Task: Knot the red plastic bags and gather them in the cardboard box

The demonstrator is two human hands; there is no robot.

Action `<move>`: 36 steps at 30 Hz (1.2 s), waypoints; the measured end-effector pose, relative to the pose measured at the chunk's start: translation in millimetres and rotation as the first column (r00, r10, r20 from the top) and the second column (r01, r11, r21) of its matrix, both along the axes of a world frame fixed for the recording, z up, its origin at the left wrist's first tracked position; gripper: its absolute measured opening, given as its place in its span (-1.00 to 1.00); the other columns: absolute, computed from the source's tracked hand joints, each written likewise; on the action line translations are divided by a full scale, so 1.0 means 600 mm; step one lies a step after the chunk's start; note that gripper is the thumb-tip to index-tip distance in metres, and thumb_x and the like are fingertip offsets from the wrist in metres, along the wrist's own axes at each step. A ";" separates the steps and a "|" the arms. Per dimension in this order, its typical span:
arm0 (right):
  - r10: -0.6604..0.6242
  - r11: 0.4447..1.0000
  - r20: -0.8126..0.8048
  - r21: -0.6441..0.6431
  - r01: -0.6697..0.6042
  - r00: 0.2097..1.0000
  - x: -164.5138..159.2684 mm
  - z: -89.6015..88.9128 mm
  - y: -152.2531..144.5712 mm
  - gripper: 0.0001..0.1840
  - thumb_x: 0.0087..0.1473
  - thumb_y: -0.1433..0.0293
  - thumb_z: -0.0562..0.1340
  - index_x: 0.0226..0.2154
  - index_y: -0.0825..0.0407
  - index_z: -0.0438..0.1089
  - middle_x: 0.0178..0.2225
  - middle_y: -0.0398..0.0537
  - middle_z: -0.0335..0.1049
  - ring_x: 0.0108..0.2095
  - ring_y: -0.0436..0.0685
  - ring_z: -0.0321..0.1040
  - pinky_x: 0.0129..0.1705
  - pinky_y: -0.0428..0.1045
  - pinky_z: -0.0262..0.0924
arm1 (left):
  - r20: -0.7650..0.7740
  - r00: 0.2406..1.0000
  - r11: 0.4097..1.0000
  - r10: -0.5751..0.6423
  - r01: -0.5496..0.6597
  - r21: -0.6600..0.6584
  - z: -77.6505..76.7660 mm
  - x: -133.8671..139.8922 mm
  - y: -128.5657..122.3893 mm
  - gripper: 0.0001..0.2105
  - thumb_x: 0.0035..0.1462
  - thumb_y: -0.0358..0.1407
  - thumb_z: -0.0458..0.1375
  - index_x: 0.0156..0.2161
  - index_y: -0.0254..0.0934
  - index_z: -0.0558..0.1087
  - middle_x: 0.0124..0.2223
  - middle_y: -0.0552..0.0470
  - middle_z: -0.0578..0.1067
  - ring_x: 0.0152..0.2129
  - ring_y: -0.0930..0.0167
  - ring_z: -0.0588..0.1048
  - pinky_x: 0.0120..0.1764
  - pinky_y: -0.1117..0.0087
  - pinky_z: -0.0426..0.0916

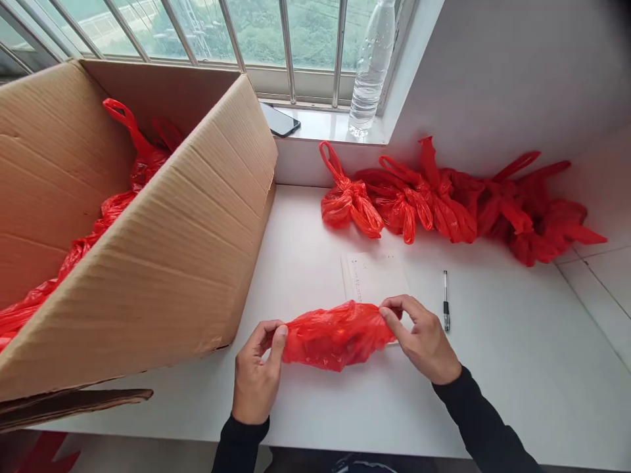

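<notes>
A crumpled red plastic bag (338, 335) is stretched sideways just above the white table (493, 368), over a sheet of paper (373, 276). My left hand (256, 374) pinches its left end between thumb and fingers. My right hand (421, 338) pinches its right end. Both sleeves are black.
A big open cardboard box (172, 249) with loose red bags (118, 197) fills the left. Several knotted red bags (444, 200) lie along the back wall. A pen (445, 301) lies right of the paper. A water bottle (371, 66) and a phone (279, 120) rest on the windowsill.
</notes>
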State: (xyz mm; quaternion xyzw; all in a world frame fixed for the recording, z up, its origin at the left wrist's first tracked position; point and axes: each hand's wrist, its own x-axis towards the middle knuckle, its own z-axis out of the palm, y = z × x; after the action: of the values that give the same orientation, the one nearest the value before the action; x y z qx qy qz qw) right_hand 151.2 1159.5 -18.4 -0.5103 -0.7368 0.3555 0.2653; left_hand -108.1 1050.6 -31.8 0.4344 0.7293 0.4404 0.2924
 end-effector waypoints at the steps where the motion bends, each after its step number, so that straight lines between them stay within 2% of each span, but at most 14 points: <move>1: -0.050 0.999 -0.003 -0.020 0.050 0.999 0.009 0.000 0.002 -0.77 0.30 0.19 0.13 -0.29 -0.06 0.40 -0.32 -0.07 0.43 -0.27 0.16 0.36 -0.29 0.06 0.27 | -0.004 0.999 0.999 0.041 -0.041 0.009 0.000 -0.003 -0.004 -0.76 0.32 -0.14 0.08 -0.15 -0.27 0.45 -0.24 -0.03 0.55 -0.33 0.36 0.54 -0.28 0.39 0.45; 3: -0.080 0.995 -0.020 -0.064 0.078 0.997 0.017 0.003 0.001 -0.77 0.29 0.15 0.13 -0.21 -0.07 0.39 -0.24 -0.06 0.44 -0.18 0.17 0.37 -0.29 0.04 0.29 | -0.068 0.995 0.996 0.069 -0.065 0.056 0.006 0.004 -0.009 -0.73 0.30 -0.17 0.11 0.01 -0.26 0.41 -0.04 -0.10 0.51 -0.11 0.29 0.51 -0.03 0.26 0.43; 6: 0.036 0.992 -0.063 -0.122 -0.044 0.997 0.001 0.010 -0.010 -0.60 0.23 0.13 0.21 0.07 -0.11 0.29 -0.07 -0.04 0.42 -0.05 0.18 0.36 -0.12 0.08 0.34 | -0.338 0.934 0.980 -0.115 0.161 0.112 0.026 0.035 -0.004 -0.53 0.23 -0.27 0.19 0.23 -0.16 0.27 0.22 -0.14 0.32 0.19 0.20 0.28 0.23 0.05 0.18; 8: 0.153 0.980 -0.073 -0.116 -0.161 0.985 -0.014 0.015 -0.018 -0.55 0.21 0.17 0.25 0.12 -0.13 0.28 -0.04 -0.05 0.43 -0.04 0.19 0.36 0.00 0.13 0.31 | -0.483 0.834 0.932 -0.265 0.351 0.094 0.037 0.053 0.004 -0.59 0.22 -0.35 0.20 0.17 -0.14 0.35 0.18 -0.12 0.35 0.17 0.18 0.28 0.24 -0.01 0.16; 10: 0.204 0.972 -0.082 -0.106 -0.212 0.976 -0.021 0.018 -0.022 -0.74 0.24 0.22 0.22 -0.03 -0.12 0.40 -0.13 -0.07 0.47 -0.09 0.18 0.37 0.00 0.13 0.29 | -0.495 0.813 0.909 -0.307 0.405 0.101 0.042 0.059 0.010 -0.77 0.24 -0.39 0.16 0.00 -0.16 0.46 0.04 -0.08 0.45 0.08 0.22 0.36 0.18 0.03 0.23; 12: 0.133 0.979 -0.128 -0.138 -0.151 0.983 -0.015 0.019 -0.023 -0.82 0.28 0.23 0.17 -0.19 -0.10 0.45 -0.23 -0.09 0.48 -0.17 0.16 0.38 -0.08 0.10 0.30 | -0.427 0.865 0.930 -0.264 0.346 0.127 0.042 0.054 0.011 -0.84 0.28 -0.39 0.13 -0.09 -0.17 0.50 -0.07 -0.05 0.49 -0.03 0.27 0.43 0.06 0.16 0.35; 15: -0.072 0.977 -0.214 -0.209 0.027 0.974 0.010 0.015 -0.021 -0.79 0.29 0.17 0.16 -0.22 -0.08 0.41 -0.25 -0.09 0.45 -0.19 0.15 0.40 -0.13 0.05 0.32 | -0.297 0.945 0.968 -0.141 0.194 0.158 0.042 0.041 0.002 -0.86 0.28 -0.36 0.16 -0.10 -0.15 0.52 -0.14 0.01 0.52 -0.15 0.33 0.48 -0.11 0.31 0.38; 21: -0.212 0.968 -0.349 -0.201 0.148 0.913 0.036 0.011 -0.030 -0.78 0.23 0.22 0.24 -0.09 -0.12 0.30 -0.15 -0.10 0.36 -0.12 0.12 0.39 -0.01 0.09 0.34 | -0.103 0.994 0.990 0.028 -0.014 0.138 0.064 0.045 -0.014 -0.86 0.28 -0.27 0.17 -0.07 -0.15 0.49 -0.08 0.01 0.49 -0.12 0.32 0.48 -0.03 0.29 0.34; 24: -0.160 0.987 -0.311 -0.078 0.143 0.937 0.030 0.030 -0.047 -0.49 0.16 0.28 0.30 0.13 -0.17 0.19 0.08 -0.01 0.27 0.11 0.24 0.28 0.19 0.26 0.21 | -0.190 0.981 0.987 0.044 -0.014 0.157 0.081 0.058 -0.021 -0.78 0.20 -0.25 0.25 -0.05 -0.14 0.46 -0.02 -0.03 0.42 -0.05 0.27 0.42 0.04 0.22 0.30; 26: -0.145 0.975 -0.293 0.121 0.187 0.945 0.024 0.053 -0.061 -0.36 0.13 0.37 0.31 0.21 -0.19 0.14 0.14 0.02 0.21 0.19 0.29 0.18 0.26 0.33 0.09 | -0.266 0.963 0.980 0.053 0.001 0.200 0.090 0.066 -0.026 -0.79 0.17 -0.28 0.28 -0.07 -0.12 0.47 -0.08 0.00 0.38 -0.10 0.29 0.41 -0.01 0.23 0.30; 28: -0.017 0.932 -0.303 0.339 0.124 0.953 0.015 0.077 -0.072 -0.38 0.12 0.50 0.29 0.18 -0.20 0.18 0.07 0.00 0.27 0.14 0.26 0.23 0.24 0.33 0.13 | -0.293 0.954 0.970 0.062 0.012 0.241 0.098 0.072 -0.032 -0.85 0.18 -0.32 0.26 -0.13 -0.11 0.50 -0.24 0.06 0.35 -0.27 0.37 0.39 -0.17 0.31 0.31; 30: 0.198 0.876 -0.196 0.474 -0.084 0.960 0.004 0.092 -0.077 -0.42 0.13 0.58 0.24 0.15 -0.15 0.21 0.01 0.00 0.33 0.08 0.23 0.28 0.18 0.29 0.20 | -0.269 0.962 0.973 0.050 0.014 0.229 0.104 0.075 -0.039 -0.90 0.20 -0.35 0.24 -0.17 -0.12 0.52 -0.40 0.13 0.30 -0.46 0.44 0.31 -0.34 0.39 0.27; 33: 0.340 0.809 0.127 0.466 -0.359 0.932 -0.014 0.092 -0.072 -0.52 0.19 0.58 0.19 0.14 -0.01 0.25 0.01 0.07 0.39 0.06 0.24 0.30 0.21 0.29 0.15 | -0.140 0.989 0.986 0.048 -0.025 0.164 0.110 0.075 -0.052 -0.94 0.24 -0.31 0.22 -0.18 -0.14 0.51 -0.49 0.18 0.33 -0.55 0.48 0.33 -0.41 0.43 0.29; 36: 0.345 0.806 0.216 0.430 -0.407 0.913 -0.024 0.081 -0.066 -0.69 0.23 0.60 0.14 -0.01 0.03 0.36 -0.22 -0.04 0.48 -0.19 0.13 0.37 0.19 0.27 0.15 | -0.006 0.996 0.991 0.088 -0.087 0.104 0.112 0.075 -0.065 -0.88 0.31 -0.22 0.13 -0.21 -0.18 0.48 -0.50 0.16 0.40 -0.52 0.45 0.40 -0.38 0.43 0.34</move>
State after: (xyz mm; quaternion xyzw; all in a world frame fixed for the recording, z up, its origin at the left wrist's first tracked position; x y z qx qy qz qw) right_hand 136.6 1120.2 30.0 -0.2966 -0.9021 0.1801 0.2567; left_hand -62.8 1011.8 35.6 0.4188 0.7253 0.4879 0.2460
